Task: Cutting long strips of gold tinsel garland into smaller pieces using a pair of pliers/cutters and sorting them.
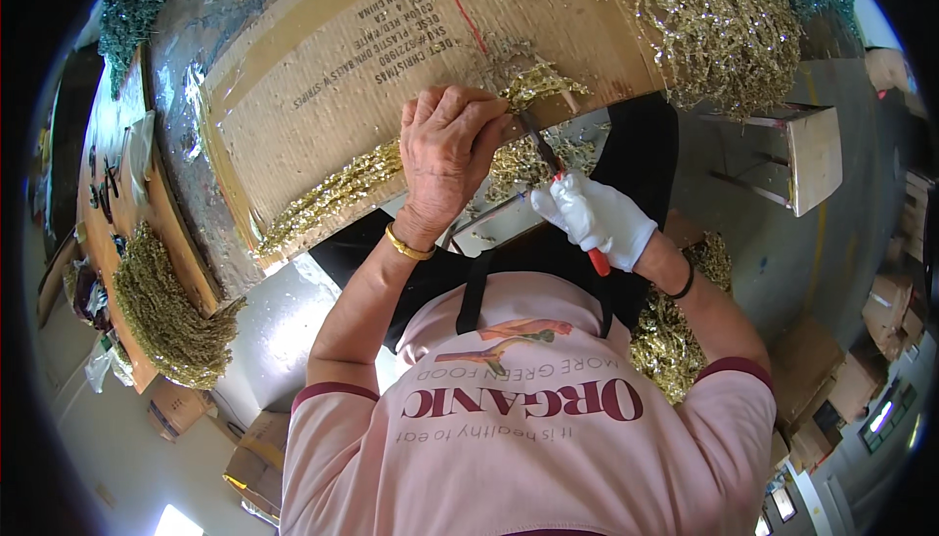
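Gold tinsel (543, 83) stuck out to the right of our bare left hand (445, 150), whose fingers pinched it closely above the cardboard (293, 135), its long axis pointing rightward. Our gloved right hand (599, 215) was wrapped around a red-handled tool (540, 145) aimed up-left, its tip just beside our left fingertips, the nearer hand; whether its blades were parted, we couldn't tell.
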Tool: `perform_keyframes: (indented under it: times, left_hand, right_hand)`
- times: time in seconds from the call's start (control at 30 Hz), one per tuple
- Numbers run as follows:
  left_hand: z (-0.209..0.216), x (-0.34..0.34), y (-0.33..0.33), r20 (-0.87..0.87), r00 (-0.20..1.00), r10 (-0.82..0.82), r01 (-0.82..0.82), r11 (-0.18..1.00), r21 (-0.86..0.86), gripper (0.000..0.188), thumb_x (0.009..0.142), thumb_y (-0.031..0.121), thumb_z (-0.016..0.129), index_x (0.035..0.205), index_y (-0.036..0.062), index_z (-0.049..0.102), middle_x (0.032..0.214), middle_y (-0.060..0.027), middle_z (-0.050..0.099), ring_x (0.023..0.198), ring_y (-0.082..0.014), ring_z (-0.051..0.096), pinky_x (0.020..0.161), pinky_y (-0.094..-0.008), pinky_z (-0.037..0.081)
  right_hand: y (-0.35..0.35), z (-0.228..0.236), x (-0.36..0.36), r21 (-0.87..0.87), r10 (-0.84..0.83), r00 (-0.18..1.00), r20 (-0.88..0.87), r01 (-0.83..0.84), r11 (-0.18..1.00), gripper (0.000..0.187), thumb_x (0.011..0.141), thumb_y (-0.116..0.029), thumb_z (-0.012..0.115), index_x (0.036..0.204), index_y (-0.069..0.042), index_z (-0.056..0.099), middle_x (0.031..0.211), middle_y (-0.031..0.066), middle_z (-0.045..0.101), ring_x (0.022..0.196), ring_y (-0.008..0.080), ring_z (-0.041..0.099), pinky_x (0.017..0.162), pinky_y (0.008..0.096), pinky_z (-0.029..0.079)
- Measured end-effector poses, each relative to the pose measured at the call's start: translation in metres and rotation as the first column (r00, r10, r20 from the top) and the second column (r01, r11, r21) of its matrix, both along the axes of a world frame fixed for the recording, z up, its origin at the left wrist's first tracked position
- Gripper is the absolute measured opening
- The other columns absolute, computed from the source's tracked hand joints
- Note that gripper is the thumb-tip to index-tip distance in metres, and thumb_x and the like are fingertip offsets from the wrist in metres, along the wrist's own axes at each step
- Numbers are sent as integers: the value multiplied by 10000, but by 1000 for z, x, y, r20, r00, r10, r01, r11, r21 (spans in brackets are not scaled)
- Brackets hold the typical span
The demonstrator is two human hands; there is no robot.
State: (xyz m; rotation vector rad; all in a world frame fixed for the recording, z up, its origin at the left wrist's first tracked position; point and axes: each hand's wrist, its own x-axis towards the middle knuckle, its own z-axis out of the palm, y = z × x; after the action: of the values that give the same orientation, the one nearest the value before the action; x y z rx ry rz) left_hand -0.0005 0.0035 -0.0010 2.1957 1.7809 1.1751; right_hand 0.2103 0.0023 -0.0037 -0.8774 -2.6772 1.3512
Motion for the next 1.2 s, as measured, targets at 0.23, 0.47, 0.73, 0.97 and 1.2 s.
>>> perform_keyframes:
  times: [0.23,0.47,0.73,0.97,1.2]
  left_hand:
    - [0,-1,0,-3,1000,-20,20,1000,-7,175,680,80,692,837,118,625,851,13,598,758,-187,530,672,-308,390]
    - [-2,-1,0,7,1000,-24,24,1000,0,213,648,91,688,846,133,621,855,30,579,800,-179,524,688,-308,376]
    - [-2,-1,0,-13,1000,-18,18,1000,-21,209,656,96,685,845,145,611,876,33,578,788,-181,521,682,-312,374]
    - [-2,-1,0,-6,1000,-26,26,1000,2,197,669,93,680,846,142,608,909,37,590,801,-180,525,692,-312,377]
    - [-2,-2,-1,-2,999,-44,44,999,-13,190,674,94,676,848,135,609,919,35,611,845,-173,540,717,-305,384]
  right_hand:
    - [3,6,1,-152,-135,983,125,154,976,153,814,11,453,954,-33,499,928,38,563,876,143,586,579,167,458]
    - [4,18,-9,-413,-369,915,162,403,817,144,804,-112,548,928,-40,530,711,77,562,606,242,570,512,306,453]
    - [4,10,-3,-246,-277,961,-16,265,932,93,851,-93,501,924,-44,531,638,-14,529,542,90,530,449,209,432]
    - [6,-1,2,267,78,904,-421,41,963,141,851,-52,483,992,-55,491,784,4,537,656,71,535,519,202,449]
    - [6,-3,3,-274,-196,936,-294,114,955,127,861,-103,493,980,-60,492,754,-6,526,635,70,520,528,202,445]
